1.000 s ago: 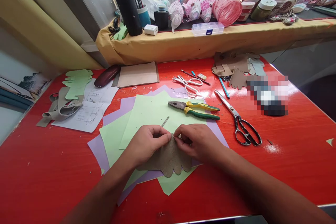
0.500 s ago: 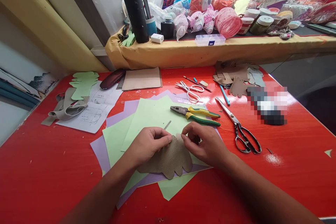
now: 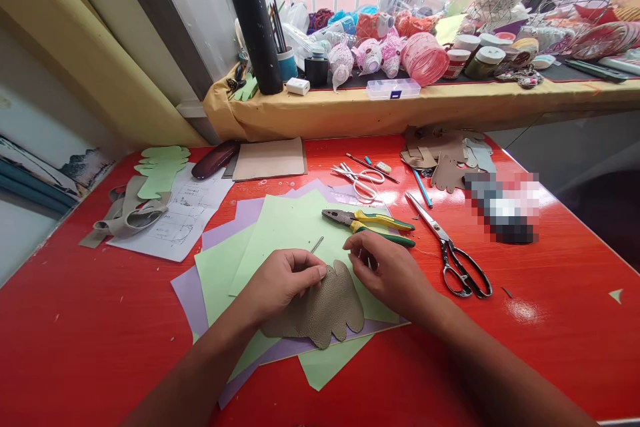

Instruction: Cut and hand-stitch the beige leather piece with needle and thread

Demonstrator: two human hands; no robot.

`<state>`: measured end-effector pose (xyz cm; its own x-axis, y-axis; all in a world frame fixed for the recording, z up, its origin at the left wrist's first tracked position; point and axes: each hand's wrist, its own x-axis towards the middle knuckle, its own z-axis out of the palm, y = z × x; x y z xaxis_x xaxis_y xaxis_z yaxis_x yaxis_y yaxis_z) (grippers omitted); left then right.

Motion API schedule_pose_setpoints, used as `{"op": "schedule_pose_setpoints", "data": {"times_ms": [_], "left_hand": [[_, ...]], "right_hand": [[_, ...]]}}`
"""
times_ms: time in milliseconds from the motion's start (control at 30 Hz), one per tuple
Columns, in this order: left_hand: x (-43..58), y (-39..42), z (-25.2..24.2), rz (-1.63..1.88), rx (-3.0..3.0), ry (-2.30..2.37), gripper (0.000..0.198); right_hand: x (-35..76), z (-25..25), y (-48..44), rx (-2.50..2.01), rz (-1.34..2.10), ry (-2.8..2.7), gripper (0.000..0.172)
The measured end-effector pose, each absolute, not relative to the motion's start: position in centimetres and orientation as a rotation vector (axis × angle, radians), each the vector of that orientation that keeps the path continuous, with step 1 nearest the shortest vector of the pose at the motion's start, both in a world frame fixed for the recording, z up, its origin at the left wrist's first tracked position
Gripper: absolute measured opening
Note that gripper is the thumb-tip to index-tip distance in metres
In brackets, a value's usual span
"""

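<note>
Where pale green paper sheets [image 3: 295, 227] overlap lilac ones on glossy red table [image 3: 75, 320], we see grained taupe leather piece [image 3: 320, 310], scalloped near edge, lying flat. Left hand [image 3: 280, 280] pinches its far edge, fingers closed on it. Right hand [image 3: 390, 270] just right, fingertips narrowed at leather's top; whether gripping, we cannot tell. Green-yellow pliers [image 3: 373, 221] just beyond; steel scissors [image 3: 450, 250] further right.

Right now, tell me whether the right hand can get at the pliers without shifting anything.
Probably yes. The right hand sits just in front of the pliers, which lie bare on the green paper with nothing between them. The left hand pins the leather piece, off to the side.
</note>
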<state>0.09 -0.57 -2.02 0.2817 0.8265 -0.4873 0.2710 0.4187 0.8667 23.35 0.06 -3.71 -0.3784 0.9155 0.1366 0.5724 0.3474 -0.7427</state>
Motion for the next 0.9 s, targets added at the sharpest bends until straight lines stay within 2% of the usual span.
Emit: {"op": "schedule_pose_setpoints", "data": {"times_ms": [67,400,533,800,900], "left_hand": [[0.1,-0.6,-1.9,0.506,1.126,1.269,0.030],[0.0,-1.0,-1.8,0.557,1.151,1.194,0.028],[-0.1,-0.9,-1.7,0.606,1.384,1.213,0.021],[0.1,-1.2,-0.8,0.658,1.566,1.185,0.004],[0.3,-1.5,-0.7,0.745,1.622,1.255,0.006]], "right_hand": [[23.3,-3.6,-0.2,-1.253,0.879,-2.079,0.015],[22.8,-2.4,-0.4,-1.106,1.346,-1.956,0.021],[22.8,-2.5,-0.5,-1.117,1.527,-1.765,0.026],[23.0,-1.9,-0.5,-1.066,1.612,-1.550,0.034],[23.0,-1.3,-0.7,-0.951,1.789,-1.552,0.035]]}}
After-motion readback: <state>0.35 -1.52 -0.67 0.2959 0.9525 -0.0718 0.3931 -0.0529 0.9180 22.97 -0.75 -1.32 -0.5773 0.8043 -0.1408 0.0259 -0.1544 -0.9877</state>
